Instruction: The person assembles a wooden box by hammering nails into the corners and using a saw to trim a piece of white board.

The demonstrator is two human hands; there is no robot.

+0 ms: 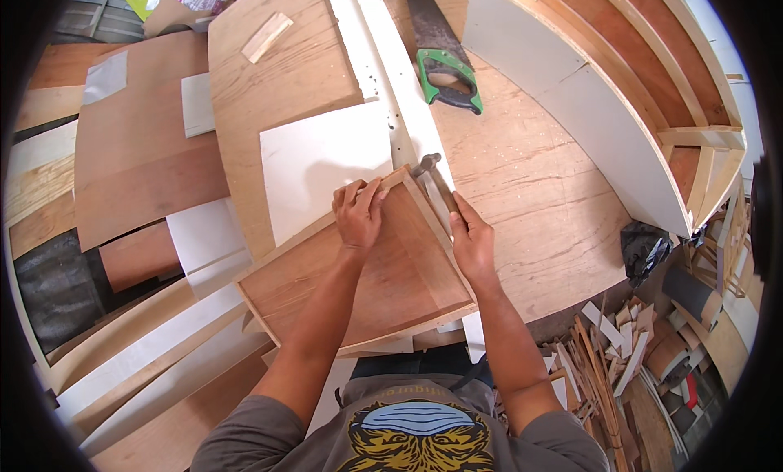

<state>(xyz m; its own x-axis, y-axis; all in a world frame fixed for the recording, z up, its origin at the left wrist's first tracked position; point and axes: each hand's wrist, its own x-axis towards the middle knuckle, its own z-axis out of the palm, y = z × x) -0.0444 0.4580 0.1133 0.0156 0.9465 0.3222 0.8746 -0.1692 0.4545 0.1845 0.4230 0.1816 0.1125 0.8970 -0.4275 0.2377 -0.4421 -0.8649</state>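
Observation:
A shallow wooden frame with a reddish-brown panel (391, 252) lies tilted across the near edge of the worktable, one corner pointing away from me. My left hand (359, 215) grips the frame's far rim, its fingers curled over the edge left of that corner. In my right hand (473, 240) is a hammer (441, 183), held by its handle. The hammer's head is just beside the frame's far corner; whether it touches the wood I cannot tell. Beneath the frame's far side, a white board (326, 158) lies flat.
A handsaw (444, 64) with a green and black handle rests on the plywood tabletop (530, 187). Next to it run long white strips (400, 72). A small wood block (267, 37) is far left. A large curved cabinet frame (603, 105) stands right. Wood scraps (608, 350) are piled below.

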